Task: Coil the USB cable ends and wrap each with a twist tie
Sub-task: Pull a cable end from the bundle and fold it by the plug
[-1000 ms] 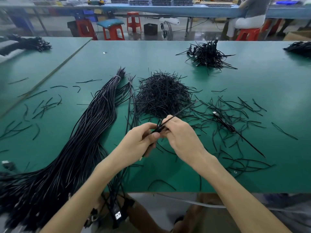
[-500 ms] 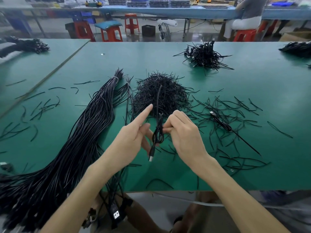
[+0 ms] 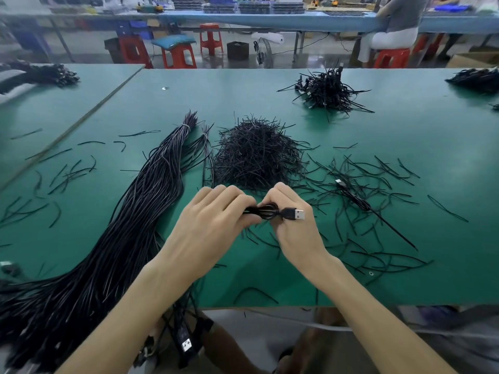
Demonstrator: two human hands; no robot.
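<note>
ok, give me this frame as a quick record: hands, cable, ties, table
left hand: grips coiled cable end
right hand: pinches the same coil, USB plug pointing right
tie on coil: cannot tell
tie pile: just beyond the hands
cable bundle: left of the hands, trailing off the near edge
far heap: black cables, detail unclear
table: green, loose ties scattered

No writing, number or sign can be read anywhere.
The black plug (image 3: 185, 344) hanging below the near edge of the green table (image 3: 272, 287) carries a white patch, too blurred to tell as a mark or a label. The dark trays (image 3: 253, 7) on the far bench (image 3: 297, 21) are too small and soft for any lettering to be made out.
</note>
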